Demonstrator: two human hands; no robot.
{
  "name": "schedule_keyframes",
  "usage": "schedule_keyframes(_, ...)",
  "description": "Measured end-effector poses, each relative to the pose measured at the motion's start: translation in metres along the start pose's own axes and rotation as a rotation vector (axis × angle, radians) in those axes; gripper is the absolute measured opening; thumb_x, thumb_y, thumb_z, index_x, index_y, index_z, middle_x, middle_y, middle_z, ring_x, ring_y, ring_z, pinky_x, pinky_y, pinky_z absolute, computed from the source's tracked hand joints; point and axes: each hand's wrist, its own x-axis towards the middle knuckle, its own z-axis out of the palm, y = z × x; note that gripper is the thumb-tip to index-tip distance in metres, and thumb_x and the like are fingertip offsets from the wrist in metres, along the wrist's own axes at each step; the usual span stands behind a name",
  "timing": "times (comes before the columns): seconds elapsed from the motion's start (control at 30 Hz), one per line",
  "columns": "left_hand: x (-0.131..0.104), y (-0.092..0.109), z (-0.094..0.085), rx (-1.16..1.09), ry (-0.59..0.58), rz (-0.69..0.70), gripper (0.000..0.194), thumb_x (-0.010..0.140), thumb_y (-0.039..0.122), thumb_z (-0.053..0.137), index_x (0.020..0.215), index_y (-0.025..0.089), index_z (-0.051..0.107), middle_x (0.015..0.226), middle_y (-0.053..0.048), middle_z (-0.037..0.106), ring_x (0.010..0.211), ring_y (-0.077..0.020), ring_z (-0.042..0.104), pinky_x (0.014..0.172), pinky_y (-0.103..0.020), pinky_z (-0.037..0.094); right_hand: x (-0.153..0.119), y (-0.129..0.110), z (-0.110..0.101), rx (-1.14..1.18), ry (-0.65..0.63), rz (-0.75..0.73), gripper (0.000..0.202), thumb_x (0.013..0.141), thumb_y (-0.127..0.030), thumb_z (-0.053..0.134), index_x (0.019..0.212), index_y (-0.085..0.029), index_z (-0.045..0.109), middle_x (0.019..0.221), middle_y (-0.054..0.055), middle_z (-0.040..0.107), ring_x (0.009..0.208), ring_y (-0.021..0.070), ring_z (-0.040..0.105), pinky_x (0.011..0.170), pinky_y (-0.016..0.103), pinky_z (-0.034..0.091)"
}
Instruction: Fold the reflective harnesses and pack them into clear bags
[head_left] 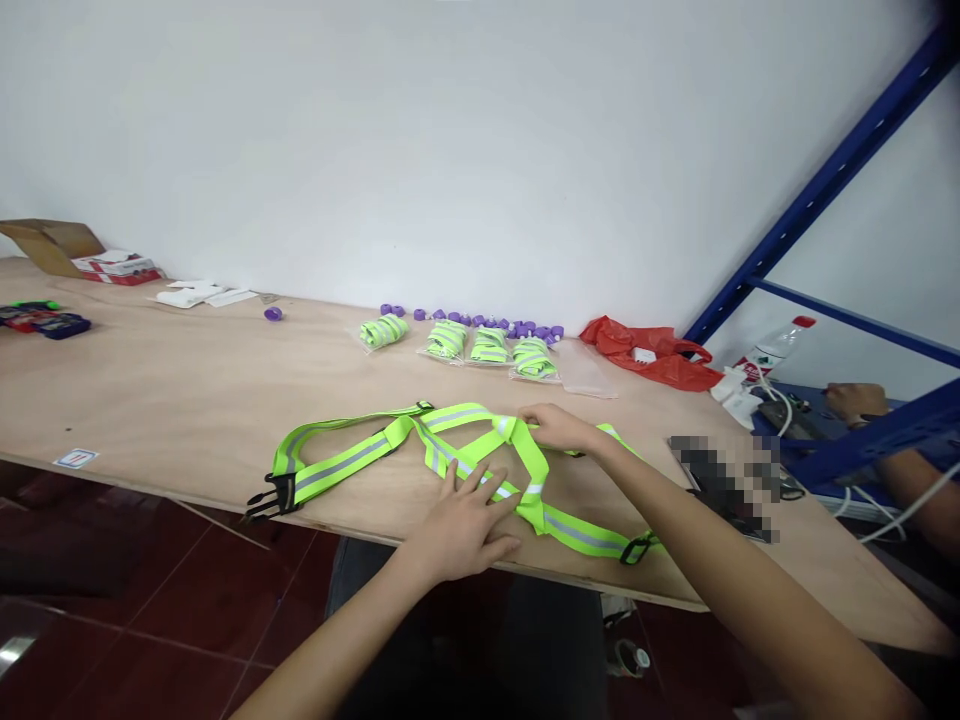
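Observation:
A neon-yellow strap harness (352, 459) with grey reflective stripes is spread over the wooden table. Its black buckle (273, 496) hangs at the left end by the front edge. My left hand (466, 520) lies on the middle straps, fingers spread. At the harness's upper right, my right hand (555, 427) touches a strap, its fingers bent and their tips partly hidden, so I cannot tell whether it grips. A black slider (636, 549) sits on the lower right strap, close to my right forearm.
Several bagged neon bundles (447, 340) and purple rolls (525, 329) line the wall side. A red bag (645, 352), a blurred-out dark object (724, 490) and a bottle (780, 348) are right. Another person's hand (855, 400) shows beyond the blue rack (840, 165). An open box (52, 245) stands far left.

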Motion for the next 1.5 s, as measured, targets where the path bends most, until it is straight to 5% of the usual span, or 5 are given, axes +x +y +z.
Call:
schedule_keyframes(0.6,-0.001,0.022,-0.016,0.050,-0.024,-0.047,0.038,0.098,0.039,0.046,0.131,0.025,0.055,0.145,-0.015,0.049,0.136,-0.0396,0.043,0.105,-0.065,0.038,0.004,-0.010,-0.042,-0.237,0.153,0.190,0.007,0.083,-0.022,0.060,0.081,-0.019,0.067,0.085,0.004,0.073,0.079,0.0195,0.065,0.065,0.026,0.041)
schedule_keyframes(0.77,0.015,0.011,-0.049,-0.044,0.028,-0.023,0.032,0.097,0.020,0.041,0.121,0.026,0.061,0.112,-0.007,0.068,0.100,-0.0253,0.065,0.085,-0.036,0.052,-0.027,-0.051,-0.019,-0.387,0.301,0.255,0.019,0.093,-0.038,0.055,0.097,-0.021,0.063,0.103,0.008,0.072,0.089,0.0232,0.065,0.067,0.029,0.040)
schedule_keyframes(0.93,0.058,-0.011,-0.053,0.199,0.227,0.054,0.042,0.094,0.016,0.047,0.136,0.022,0.051,0.136,-0.010,0.058,0.124,-0.0295,0.051,0.098,-0.042,0.044,-0.066,-0.077,0.025,-0.543,0.321,0.219,0.019,0.093,-0.039,0.057,0.097,-0.021,0.061,0.101,0.010,0.070,0.094,0.0251,0.065,0.066,0.029,0.040)
schedule_keyframes(1.27,0.120,-0.035,-0.058,0.347,-0.020,0.154,0.023,0.092,0.020,0.051,0.105,0.019,0.070,0.104,-0.012,0.072,0.100,-0.0281,0.064,0.085,-0.038,0.043,-0.119,-0.066,0.101,-0.175,0.616,0.403,0.045,0.081,-0.055,0.067,0.113,-0.026,0.053,0.099,0.006,0.072,0.080,0.0266,0.070,0.056,0.030,0.041)
schedule_keyframes(1.5,0.115,-0.050,-0.093,-0.037,0.010,0.236,0.023,0.095,0.030,0.050,0.089,0.018,0.068,0.081,-0.003,0.070,0.074,-0.0181,0.061,0.068,-0.027,0.040,-0.121,-0.062,0.099,-0.097,0.629,0.405,0.019,0.091,-0.042,0.053,0.087,-0.025,0.062,0.084,0.006,0.072,0.075,0.0240,0.068,0.060,0.030,0.042)
